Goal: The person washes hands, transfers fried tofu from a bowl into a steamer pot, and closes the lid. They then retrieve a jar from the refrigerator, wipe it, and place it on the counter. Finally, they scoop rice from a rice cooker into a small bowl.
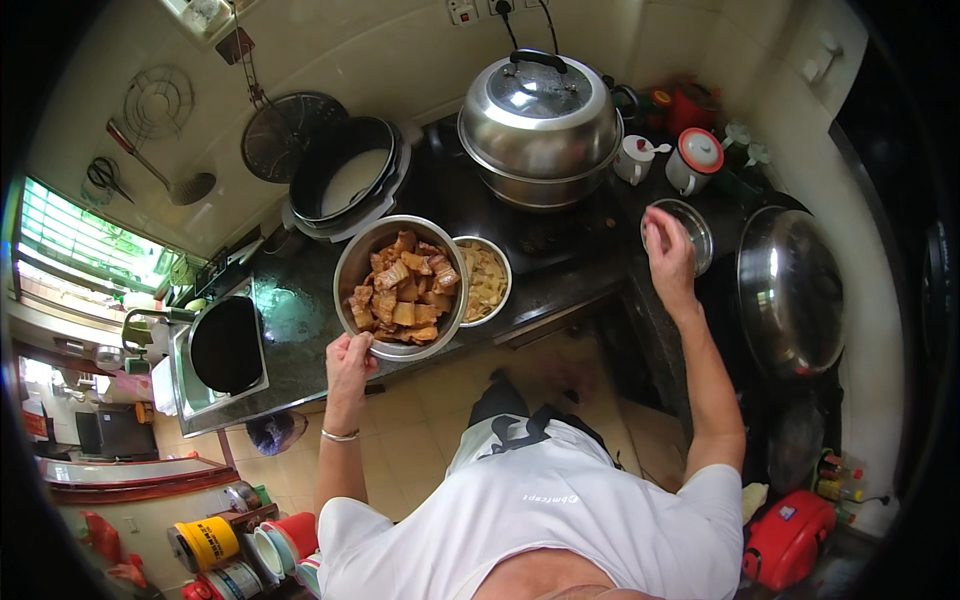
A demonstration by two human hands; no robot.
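My left hand [351,361] grips the near rim of a stainless steel bowl [456,319] filled with browned pork belly chunks [405,289]. Just right of it, partly covered by that bowl, a smaller metal bowl [508,279] holds pale sliced food [484,281]. My right hand [669,251] is over a round metal lid or dish [694,229] on the right part of the counter, its fingers curled; whether they touch or hold anything cannot be told. Behind the bowls stands a large steel steamer pot [540,135] with a domed, glass-topped lid.
A black pot [341,176] with whitish contents stands at the back left. A sink [180,375] holding a dark pan [225,345] lies left. Enamel mugs [694,161] stand right of the steamer, and a large metal lid [791,292] leans at the far right. Utensils hang on the wall.
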